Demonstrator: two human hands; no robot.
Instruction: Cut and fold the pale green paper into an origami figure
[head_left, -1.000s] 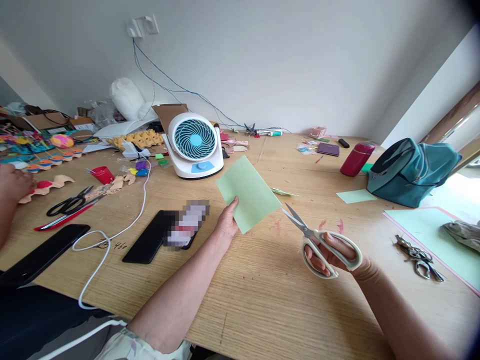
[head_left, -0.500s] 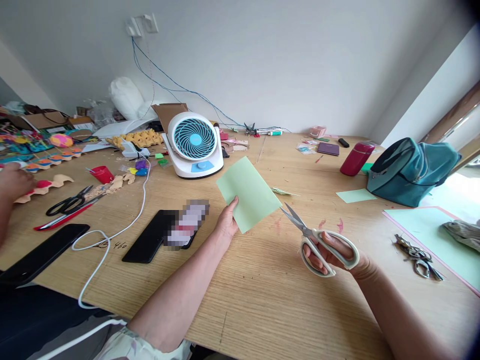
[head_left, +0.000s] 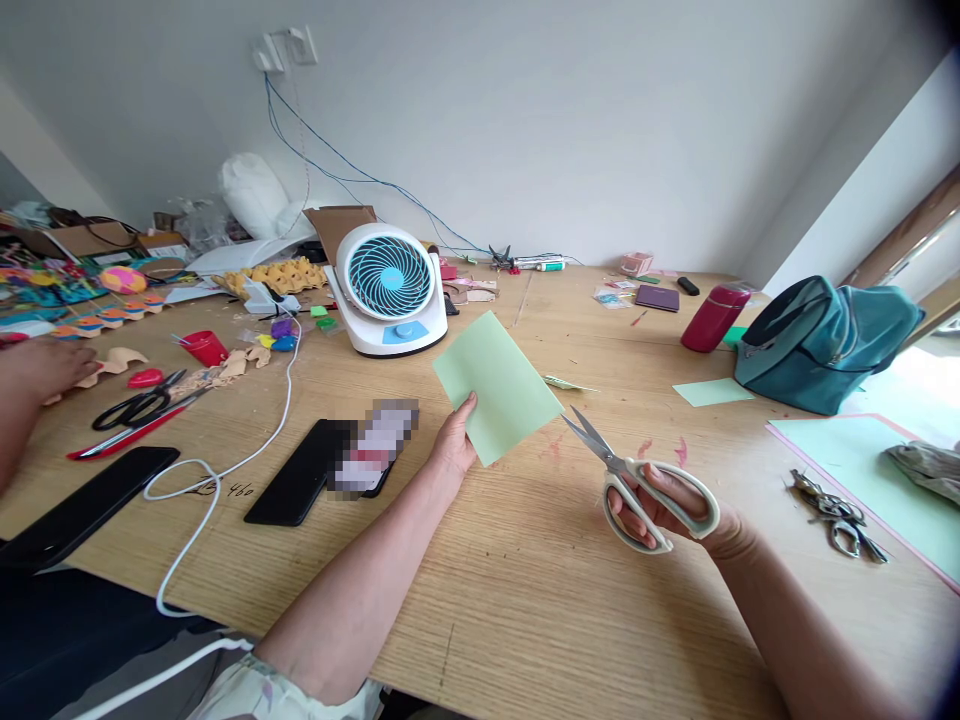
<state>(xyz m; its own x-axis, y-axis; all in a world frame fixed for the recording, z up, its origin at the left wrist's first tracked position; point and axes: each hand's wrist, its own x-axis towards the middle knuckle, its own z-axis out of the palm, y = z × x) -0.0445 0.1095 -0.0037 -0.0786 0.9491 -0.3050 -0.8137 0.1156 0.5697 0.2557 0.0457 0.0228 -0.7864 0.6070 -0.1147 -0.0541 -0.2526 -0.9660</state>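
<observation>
My left hand (head_left: 452, 445) pinches the near corner of a pale green sheet of paper (head_left: 497, 385) and holds it tilted above the wooden table (head_left: 525, 600). My right hand (head_left: 660, 510) grips white-handled scissors (head_left: 637, 480), fingers through the loops. The blades are spread apart and their tips point at the right edge of the sheet, just short of touching it. A thin green paper strip (head_left: 568, 384) lies on the table behind the sheet.
A white and blue desk fan (head_left: 388, 290) stands behind the paper. A black phone (head_left: 315, 470) and a white cable (head_left: 225, 465) lie to the left. Another person's hand (head_left: 41, 365) rests at far left near black scissors (head_left: 139, 405). A teal bag (head_left: 825, 340), red bottle (head_left: 712, 318) and metal scissors (head_left: 836, 515) sit right.
My hands, the paper and the scissors have barely shifted. The other person's hand at far left has moved right, and a red piece now lies beside the black scissors.
</observation>
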